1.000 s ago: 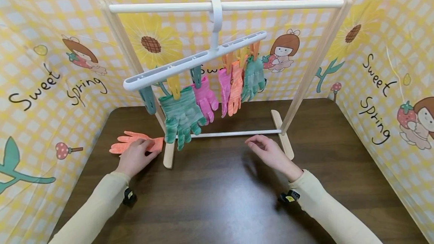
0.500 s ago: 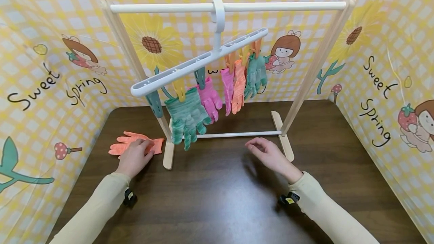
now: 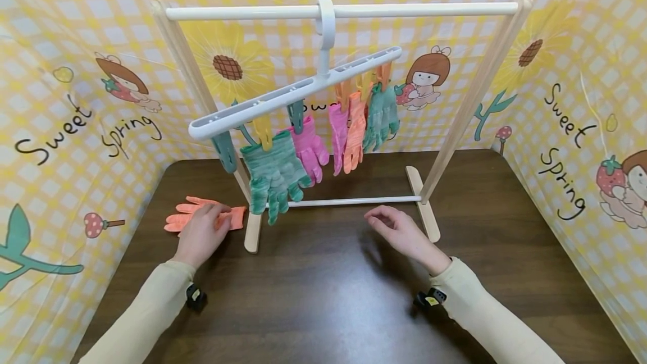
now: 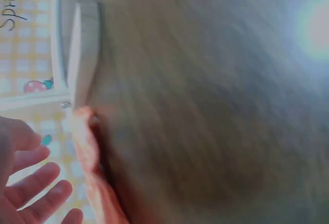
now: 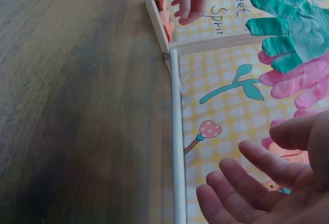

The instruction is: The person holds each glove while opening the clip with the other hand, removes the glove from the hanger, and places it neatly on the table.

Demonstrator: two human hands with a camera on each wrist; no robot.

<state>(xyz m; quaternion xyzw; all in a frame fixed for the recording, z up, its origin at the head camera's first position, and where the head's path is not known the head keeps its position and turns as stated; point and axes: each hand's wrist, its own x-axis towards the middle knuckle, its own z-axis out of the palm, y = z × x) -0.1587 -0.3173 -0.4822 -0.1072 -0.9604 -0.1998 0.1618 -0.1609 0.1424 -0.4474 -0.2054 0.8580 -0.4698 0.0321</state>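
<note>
My left hand (image 3: pixel 204 233) hovers just above an orange glove (image 3: pixel 178 222) lying flat on the table. In the left wrist view a gap shows between the loosely bent fingers and the glove (image 4: pixel 91 157). My right hand (image 3: pixel 399 231) is held over the table by the rack's right foot, fingers relaxed and holding nothing. A white hanger (image 3: pixel 303 87) hangs from the rack's top bar (image 3: pixel 242 13). Clothespins on it hold a green glove (image 3: pixel 275 170), a pink glove (image 3: pixel 309 150), another pink glove (image 3: pixel 338 136), an orange glove (image 3: pixel 355 133) and a second green glove (image 3: pixel 381 117).
A teal clothespin (image 3: pixel 224 151) at the hanger's left end grips nothing. The wooden rack's left foot (image 3: pixel 253 233) and right foot (image 3: pixel 423 204) stand on the dark table (image 3: pixel 323 296), joined by a low white rod (image 3: pixel 354 201). Patterned cloth walls (image 3: pixel 581 72) surround the table.
The hanger sways slightly, its left end swinging right, then partly back. My left hand has shifted very little above the orange glove. The right hand stays almost still.
</note>
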